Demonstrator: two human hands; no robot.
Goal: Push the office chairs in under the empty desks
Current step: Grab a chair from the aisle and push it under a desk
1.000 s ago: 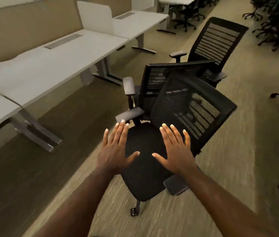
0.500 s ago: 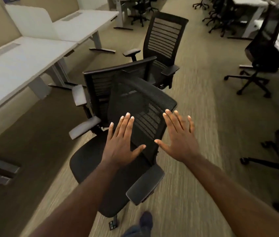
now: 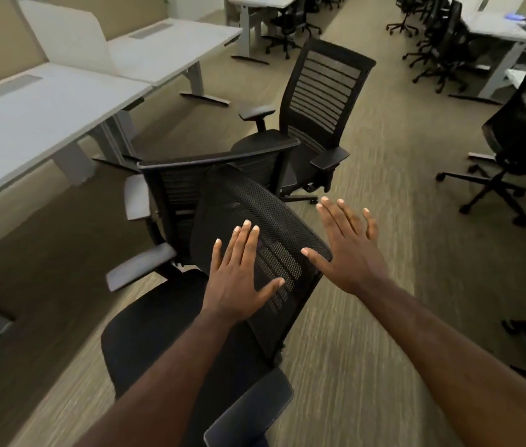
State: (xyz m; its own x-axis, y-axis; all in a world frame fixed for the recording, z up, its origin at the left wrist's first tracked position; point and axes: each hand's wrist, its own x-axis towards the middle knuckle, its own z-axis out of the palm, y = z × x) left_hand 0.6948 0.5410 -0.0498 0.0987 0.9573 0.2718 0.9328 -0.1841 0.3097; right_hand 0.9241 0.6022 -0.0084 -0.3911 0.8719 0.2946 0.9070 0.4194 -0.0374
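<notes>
All 3 chairs (image 3: 255, 227) stood clear of the desks (image 3: 45, 117), none pushed in, left hand (image 3: 239, 275) and right hand (image 3: 348, 250) spread, gripping nothing.

Even indoor light; carpet (image 3: 368, 366) motion-blurred, wide-angle bending at edges.

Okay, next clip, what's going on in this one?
A person in an open office is reaching both open hands toward the mesh backrest of the nearest office chair. The left hand lies over the backrest; the right hand is at its right edge, not gripping. That chair and two more, one just behind it and another beyond, stand out in the aisle, not yet under the white desks on the left.
</notes>
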